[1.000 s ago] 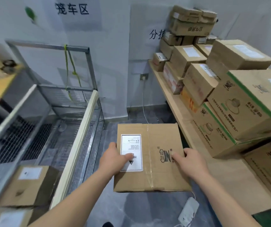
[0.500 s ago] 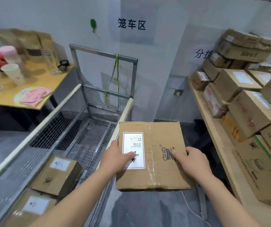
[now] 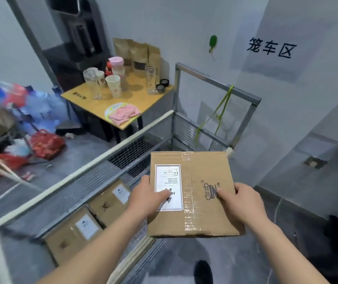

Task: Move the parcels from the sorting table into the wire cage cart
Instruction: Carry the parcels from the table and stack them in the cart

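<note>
Head view: grey-walled room, grey floor, side table (image 3: 149, 111) carrying cups. Wire cage cart (image 3: 123, 147) at left, two parcels (image 3: 94, 218) already lying in it. Carried parcel (image 3: 192, 193) is level over the cart's near rail, label up, long axis roughly away from the person. Left hand (image 3: 145, 198) and right hand (image 3: 238, 199) clamp opposite sides, thumbs on top; probably for a controlled lowering.

The view has swung left — the held parcel (image 3: 192, 193) now hangs over the wire cage cart's (image 3: 215, 78) near rail.
</note>
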